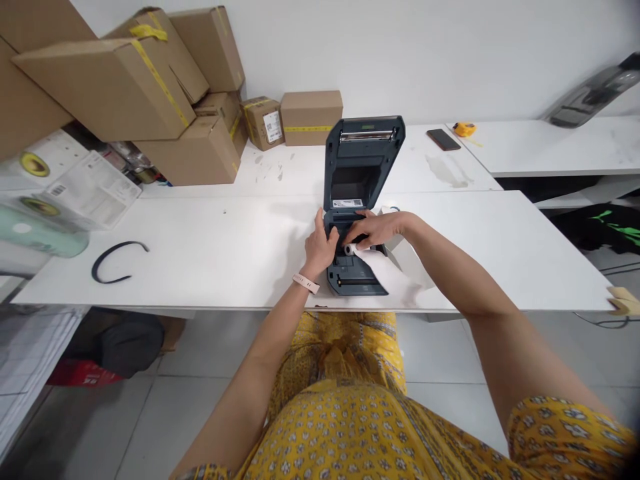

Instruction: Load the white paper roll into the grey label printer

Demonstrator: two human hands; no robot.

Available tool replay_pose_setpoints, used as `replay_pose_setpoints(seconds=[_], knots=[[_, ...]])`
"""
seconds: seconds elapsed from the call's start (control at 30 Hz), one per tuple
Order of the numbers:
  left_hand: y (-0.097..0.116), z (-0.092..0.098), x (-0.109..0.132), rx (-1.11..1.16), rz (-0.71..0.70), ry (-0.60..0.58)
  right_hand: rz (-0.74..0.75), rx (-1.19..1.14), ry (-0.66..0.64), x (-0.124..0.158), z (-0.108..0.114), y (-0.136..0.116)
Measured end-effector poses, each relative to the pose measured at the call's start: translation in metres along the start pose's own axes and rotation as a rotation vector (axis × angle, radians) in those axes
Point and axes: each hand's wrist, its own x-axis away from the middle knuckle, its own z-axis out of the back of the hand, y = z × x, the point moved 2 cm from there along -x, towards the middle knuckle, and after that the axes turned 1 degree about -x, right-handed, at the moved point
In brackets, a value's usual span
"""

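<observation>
One open printer [356, 272] sits on the counter [240, 247] under the left hand [320, 247] and right hand [379, 229], its single lid [353, 155] raised beyond both. One paper roll [349, 250] lies inside, at the right hand's fingertips, its loose end trailing nearer. The left hand, half curled, thumb inward, touches the printer's side; the right, palm down, bends its fingers onto the roll. Whether either grips, I cannot tell.

A dark blue-grey plastic printer [354, 179] stands near the front edge of the white flat surface [240, 247], its lid raised and tilted back. A small white paper roll [349, 250] sits at the open base, its loose strip trailing out rightward.
</observation>
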Motion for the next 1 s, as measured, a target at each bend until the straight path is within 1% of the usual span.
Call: replay_pose_setpoints(seconds=[0.1,0.17,0.2,0.27,0.33,0.37,0.4,0.43,0.47,0.53,0.6,0.67,0.73,0.8,0.87,0.93,1.0], knots=[[-0.002,-0.001,0.0,0.001,-0.01,0.002,0.033,-0.048,0.068,0.01,0.002,-0.004],[-0.002,-0.001,0.0,-0.005,-0.012,0.002,0.078,-0.1,0.151,0.026,0.003,-0.007],[-0.003,-0.001,0.0,-0.003,-0.012,0.003,0.117,-0.148,0.22,0.038,0.003,-0.007],[-0.003,-0.001,0.0,0.014,-0.007,0.01,0.214,-0.307,0.421,0.071,-0.004,-0.002],[-0.005,-0.001,0.0,0.037,-0.002,0.018,0.28,-0.53,0.682,0.11,-0.022,0.013],[-0.005,-0.001,0.0,0.045,0.0,0.022,0.279,-0.639,0.825,0.13,-0.035,0.023],[-0.005,-0.002,0.0,0.051,0.0,0.025,0.229,-0.734,0.958,0.148,-0.051,0.036],[-0.006,-0.002,0.0,0.055,-0.002,0.028,0.142,-0.806,1.051,0.164,-0.067,0.049],[-0.006,-0.002,-0.001,0.059,-0.004,0.033,0.036,-0.862,1.098,0.176,-0.084,0.062],[-0.008,-0.003,-0.001,0.069,-0.01,0.045,-0.133,-0.949,1.093,0.19,-0.111,0.082],[-0.009,-0.004,-0.001,0.078,-0.014,0.058,-0.248,-0.983,1.03,0.189,-0.126,0.095],[-0.01,-0.004,-0.002,0.078,-0.018,0.058,-0.333,-0.973,0.939,0.178,-0.13,0.1],[-0.01,-0.004,-0.002,0.076,-0.015,0.048,-0.389,-0.954,0.846,0.159,-0.128,0.102],[-0.009,-0.003,-0.001,0.078,-0.008,0.039,-0.387,-0.945,0.796,0.139,-0.123,0.102],[-0.009,-0.003,-0.001,0.079,-0.004,0.031,-0.338,-0.947,0.788,0.125,-0.118,0.103],[-0.008,-0.002,-0.001,0.079,-0.005,0.025,-0.276,-0.961,0.791,0.119,-0.114,0.106],[-0.007,-0.002,-0.001,0.082,-0.008,0.023,-0.221,-0.997,0.835,0.121,-0.108,0.112]])
